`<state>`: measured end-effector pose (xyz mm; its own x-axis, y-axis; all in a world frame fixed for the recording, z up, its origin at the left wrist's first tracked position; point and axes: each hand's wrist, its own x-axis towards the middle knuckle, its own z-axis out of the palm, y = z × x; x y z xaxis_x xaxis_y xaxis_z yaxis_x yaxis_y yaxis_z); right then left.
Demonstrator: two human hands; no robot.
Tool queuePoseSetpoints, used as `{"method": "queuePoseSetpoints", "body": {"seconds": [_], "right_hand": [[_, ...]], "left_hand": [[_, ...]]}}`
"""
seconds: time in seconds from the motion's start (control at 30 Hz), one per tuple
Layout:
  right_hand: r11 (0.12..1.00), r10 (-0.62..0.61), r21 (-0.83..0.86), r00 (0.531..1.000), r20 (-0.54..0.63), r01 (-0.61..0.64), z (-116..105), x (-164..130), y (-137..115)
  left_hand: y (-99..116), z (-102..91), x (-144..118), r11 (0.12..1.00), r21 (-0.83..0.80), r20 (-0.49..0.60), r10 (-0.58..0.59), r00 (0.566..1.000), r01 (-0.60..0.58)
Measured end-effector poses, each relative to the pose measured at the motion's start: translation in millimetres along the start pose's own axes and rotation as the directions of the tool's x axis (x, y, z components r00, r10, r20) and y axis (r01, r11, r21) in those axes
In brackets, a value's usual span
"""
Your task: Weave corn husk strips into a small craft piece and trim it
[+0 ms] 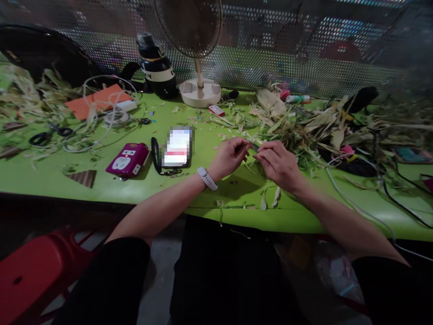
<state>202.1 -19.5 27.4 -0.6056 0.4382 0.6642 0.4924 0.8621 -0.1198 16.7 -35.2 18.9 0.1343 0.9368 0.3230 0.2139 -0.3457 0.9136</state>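
Observation:
Above the green tabletop, my left hand [232, 158] is closed in a pinch, and a white wristband [207, 178] circles that wrist. What its fingertips hold is too small to make out. Facing it, my right hand [279, 163] pinches a small dark leaf-like piece [255, 147] between thumb and fingers. The fingertips of both hands are close together. Just beyond my right hand lies a heap of dried husks and green stalks [304, 131]. A lit phone [177, 146] lies left of my left hand.
A fan [201, 92] and a black bottle [158, 74] stand along the back by a perforated metal screen [260, 49]. Toward the left are a purple box [128, 160], scissors [50, 134], white cable [72, 149] and orange card [98, 101]. A red stool [37, 257] stands below.

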Motion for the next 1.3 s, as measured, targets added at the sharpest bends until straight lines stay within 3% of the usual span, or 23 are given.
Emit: {"method": "queuePoseSetpoints", "body": {"seconds": [0.07,0.17,0.27,0.37,0.53,0.67,0.77,0.9,1.07,1.3], "right_hand": [[0.997,-0.048,-0.055,0.997,-0.052,0.045,0.7,-1.9,-2.2],[0.995,-0.095,0.02,0.992,-0.085,0.097,3.5,-2.7,-3.2],[0.992,-0.046,0.12,0.998,-0.041,0.05,6.2,-1.9,-3.6],[0.996,0.003,0.087,1.0,0.003,-0.003,7.2,-1.9,-4.2],[0.997,-0.072,-0.026,0.997,0.024,0.073,7.4,-3.0,-5.7],[0.991,-0.103,-0.08,0.995,0.015,0.103,7.4,-2.1,-7.3],[0.99,-0.126,-0.066,0.991,-0.04,0.123,6.0,-1.1,-6.2],[0.987,-0.16,-0.034,0.977,-0.142,0.157,2.9,0.6,-2.3],[0.964,-0.265,-0.036,0.952,-0.155,0.262,0.6,2.2,0.0],[0.974,-0.226,-0.012,0.962,-0.155,0.227,-1.2,-0.1,1.8]], "left_hand": [[-1.4,1.1,-0.8,0.997,-0.069,0.026,-0.035,0.999,0.037],[-6.8,2.5,-1.1,0.995,-0.097,0.047,0.006,0.999,-0.001],[-14.9,5.2,-0.4,0.992,0.008,0.005,0.124,0.992,-0.124],[-19.7,9.1,0.0,0.968,0.132,-0.038,0.22,0.975,-0.214],[-14.7,11.6,-2.2,0.897,0.332,-0.054,0.327,0.944,-0.292],[-11.2,10.4,-3.7,0.852,0.437,-0.039,0.34,0.94,-0.29],[-11.7,10.6,-3.2,0.915,0.311,-0.032,0.28,0.959,-0.257],[-12.6,10.9,-2.4,0.992,-0.111,0.074,0.067,0.995,-0.059],[-8.4,8.2,-2.8,0.903,-0.393,0.205,-0.099,0.974,0.174],[0.4,7.1,-4.8,0.836,-0.502,0.155,-0.165,0.974,0.222]]}}
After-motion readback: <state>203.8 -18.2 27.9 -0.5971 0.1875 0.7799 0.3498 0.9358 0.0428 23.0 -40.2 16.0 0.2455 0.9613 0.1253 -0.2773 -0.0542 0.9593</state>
